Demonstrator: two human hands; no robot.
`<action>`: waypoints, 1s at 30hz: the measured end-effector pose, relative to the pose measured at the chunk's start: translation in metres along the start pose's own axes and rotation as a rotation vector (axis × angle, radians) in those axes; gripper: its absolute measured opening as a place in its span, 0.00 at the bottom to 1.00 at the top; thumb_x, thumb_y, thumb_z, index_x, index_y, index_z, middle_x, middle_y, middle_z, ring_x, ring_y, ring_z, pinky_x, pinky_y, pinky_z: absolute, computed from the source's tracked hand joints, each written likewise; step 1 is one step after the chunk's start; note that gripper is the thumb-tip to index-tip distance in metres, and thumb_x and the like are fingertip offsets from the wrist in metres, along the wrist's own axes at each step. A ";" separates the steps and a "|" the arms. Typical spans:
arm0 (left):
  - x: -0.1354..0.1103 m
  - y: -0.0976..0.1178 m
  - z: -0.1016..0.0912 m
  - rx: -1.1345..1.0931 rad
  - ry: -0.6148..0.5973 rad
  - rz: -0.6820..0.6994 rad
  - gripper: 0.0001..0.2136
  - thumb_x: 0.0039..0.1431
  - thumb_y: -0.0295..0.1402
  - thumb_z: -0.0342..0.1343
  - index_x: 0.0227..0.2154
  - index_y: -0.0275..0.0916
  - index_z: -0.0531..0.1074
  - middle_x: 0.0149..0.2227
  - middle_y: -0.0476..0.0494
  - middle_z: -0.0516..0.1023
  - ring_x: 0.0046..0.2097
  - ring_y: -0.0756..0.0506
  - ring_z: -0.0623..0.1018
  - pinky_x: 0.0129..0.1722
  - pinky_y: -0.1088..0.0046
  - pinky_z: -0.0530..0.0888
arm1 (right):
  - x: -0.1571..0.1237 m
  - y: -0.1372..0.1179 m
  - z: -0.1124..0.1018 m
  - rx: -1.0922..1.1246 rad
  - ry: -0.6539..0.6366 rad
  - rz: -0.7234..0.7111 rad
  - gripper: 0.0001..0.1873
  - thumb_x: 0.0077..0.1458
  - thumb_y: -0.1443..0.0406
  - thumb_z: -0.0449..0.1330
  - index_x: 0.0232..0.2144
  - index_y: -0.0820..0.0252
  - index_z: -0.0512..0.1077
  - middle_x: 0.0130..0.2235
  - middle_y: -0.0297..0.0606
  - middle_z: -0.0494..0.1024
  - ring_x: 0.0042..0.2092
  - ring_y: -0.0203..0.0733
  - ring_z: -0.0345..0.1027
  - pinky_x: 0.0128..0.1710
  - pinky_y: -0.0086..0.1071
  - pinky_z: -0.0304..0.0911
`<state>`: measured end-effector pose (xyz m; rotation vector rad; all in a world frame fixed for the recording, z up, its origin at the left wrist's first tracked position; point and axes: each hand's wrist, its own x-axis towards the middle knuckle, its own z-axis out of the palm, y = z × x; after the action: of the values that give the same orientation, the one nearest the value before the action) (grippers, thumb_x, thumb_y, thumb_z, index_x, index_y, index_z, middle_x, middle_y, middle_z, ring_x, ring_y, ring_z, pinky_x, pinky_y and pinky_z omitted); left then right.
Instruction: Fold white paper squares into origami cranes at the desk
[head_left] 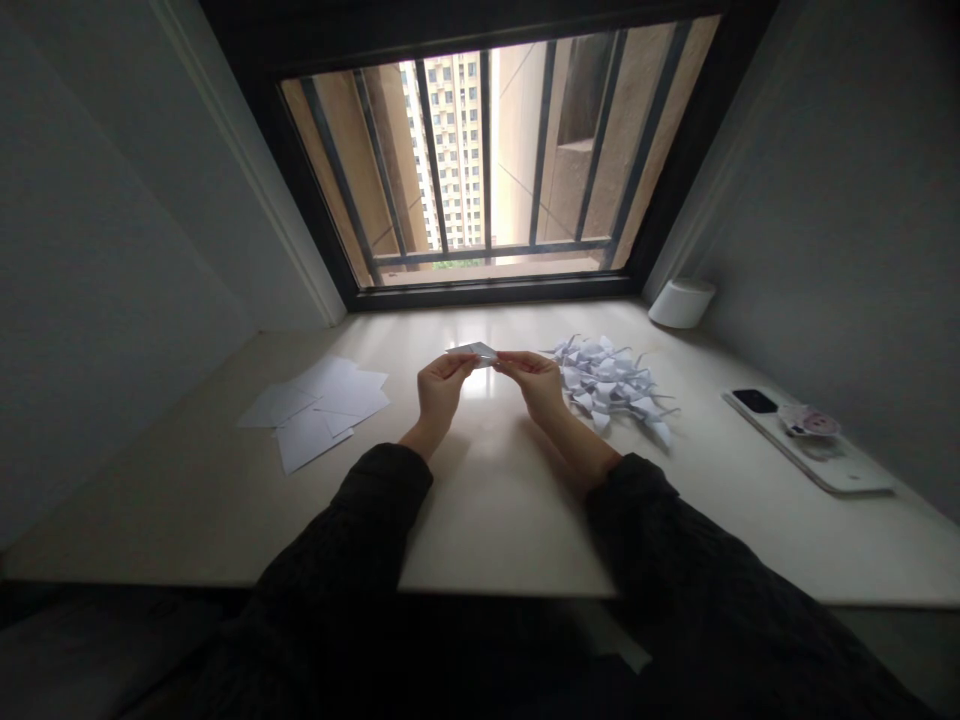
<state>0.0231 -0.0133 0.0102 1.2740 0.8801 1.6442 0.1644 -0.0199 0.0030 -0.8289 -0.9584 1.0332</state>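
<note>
- Left hand (pixel 441 388) and right hand (pixel 534 385) pinch a folded paper (pixel 472 351) above the bench (pixel 165 500).
- Paper squares (pixel 319 412) lie left, just beyond them.
- Paper cranes (pixel 607 380) lie right, near the right hand.
- White phone (pixel 806 445) lies far right.

A folded white paper piece (pixel 474 351) is pinched between the left hand (pixel 442 388) and the right hand (pixel 534 385), held above a cream countertop (pixel 495 520). Folded paper cranes (pixel 607 385) are heaped just beside the right hand; loose square sheets (pixel 319 412) are laid to the left, below a barred window (pixel 480 170), and a white smartphone (pixel 806 445) is laid far right.
</note>
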 end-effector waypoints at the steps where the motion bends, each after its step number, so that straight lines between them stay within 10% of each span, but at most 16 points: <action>1: 0.000 0.000 0.000 -0.002 0.001 0.001 0.05 0.45 0.32 0.67 0.27 0.40 0.79 0.31 0.45 0.82 0.35 0.46 0.80 0.39 0.65 0.76 | 0.000 0.000 0.000 0.006 0.001 0.001 0.16 0.31 0.59 0.73 0.27 0.56 0.79 0.30 0.36 0.82 0.35 0.44 0.76 0.45 0.43 0.70; 18: -0.001 0.001 0.000 0.023 0.024 -0.010 0.14 0.43 0.37 0.69 0.28 0.38 0.70 0.28 0.47 0.81 0.31 0.46 0.80 0.34 0.68 0.76 | 0.005 0.012 -0.004 0.019 -0.002 0.068 0.18 0.28 0.57 0.74 0.24 0.56 0.74 0.25 0.33 0.79 0.30 0.39 0.74 0.38 0.36 0.69; 30: -0.003 -0.001 0.004 -0.051 0.051 -0.084 0.28 0.41 0.37 0.69 0.29 0.43 0.50 0.22 0.54 0.77 0.28 0.48 0.80 0.33 0.74 0.72 | 0.001 0.010 0.000 0.068 -0.055 0.120 0.35 0.29 0.59 0.74 0.44 0.54 0.71 0.30 0.32 0.81 0.37 0.42 0.76 0.45 0.38 0.68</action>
<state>0.0277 -0.0157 0.0089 1.1493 0.9045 1.6285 0.1611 -0.0156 -0.0056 -0.8125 -0.9232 1.1905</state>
